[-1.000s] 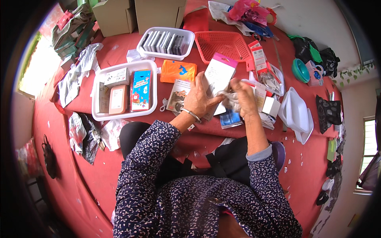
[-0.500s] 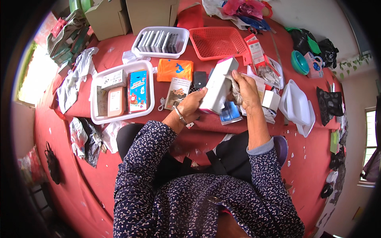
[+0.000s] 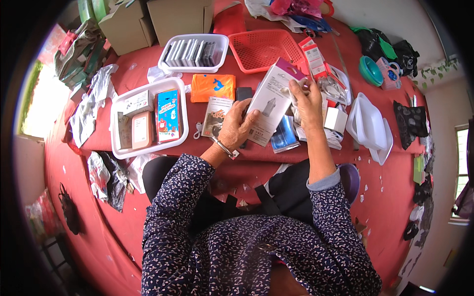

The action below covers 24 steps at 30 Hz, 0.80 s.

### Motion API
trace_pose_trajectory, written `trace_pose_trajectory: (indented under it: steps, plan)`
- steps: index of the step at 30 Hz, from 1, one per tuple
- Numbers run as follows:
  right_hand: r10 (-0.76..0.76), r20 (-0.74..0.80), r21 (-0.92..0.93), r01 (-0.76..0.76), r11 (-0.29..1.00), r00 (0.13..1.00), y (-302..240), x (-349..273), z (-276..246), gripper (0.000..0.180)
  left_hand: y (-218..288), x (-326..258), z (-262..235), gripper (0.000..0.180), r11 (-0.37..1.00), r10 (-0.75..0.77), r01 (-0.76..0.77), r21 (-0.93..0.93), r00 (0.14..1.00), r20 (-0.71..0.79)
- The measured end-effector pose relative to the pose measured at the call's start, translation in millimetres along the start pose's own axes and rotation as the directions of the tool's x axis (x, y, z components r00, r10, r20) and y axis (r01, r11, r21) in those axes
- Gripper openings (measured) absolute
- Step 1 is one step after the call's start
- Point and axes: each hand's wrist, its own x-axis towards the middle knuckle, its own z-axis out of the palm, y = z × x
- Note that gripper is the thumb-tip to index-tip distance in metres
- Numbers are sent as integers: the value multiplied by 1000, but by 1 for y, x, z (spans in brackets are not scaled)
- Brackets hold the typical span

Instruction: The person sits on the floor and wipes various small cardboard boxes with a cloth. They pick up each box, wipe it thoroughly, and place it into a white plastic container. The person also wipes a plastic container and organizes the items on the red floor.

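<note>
Sitting at a red table [image 3: 123, 74], a person in a dark flowered top holds one white retail box [image 3: 270, 104] with a pink hang tab up over the table's near edge, tilted, in both hands. Farthest left lies one heap of crumpled clear wrapping [image 3: 86, 108]. Next comes one white tray [image 3: 116, 129] holding three small boxed items, and beyond it, farther back, a second white tray [image 3: 217, 54] filled with a row of flat dark packets, too many and too close to count. One orange pouch [image 3: 213, 87] lies flat between the two trays and the hands. The left hand [image 3: 236, 126] is clamped on the box's lower left side, thumb across its face and fingers wrapped behind. One red mesh basket [image 3: 264, 48] stands behind the box. The right hand [image 3: 308, 101] pinches the box's upper right corner just below the pink tab, fingers curled together. One blue packet [image 3: 285, 139] lies on the table under the box. At far right, two white lids [image 3: 370, 129] are stacked, and one teal bowl [image 3: 369, 71] sits near the table's far edge.
</note>
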Motion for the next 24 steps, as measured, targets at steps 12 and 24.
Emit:
trace_pose_trajectory:
  steps: [12, 24]
  plan:
    - [193, 131, 368, -228, 901, 972, -14, -6, 1, 31, 19, 1, -14, 71, 381, -425, 630, -677, 770, 477]
    - [-177, -62, -163, 165, 973, 982, -2, 11, -22, 32, 45, -8, -11, 67, 706, -287, 551, -444, 796, 532]
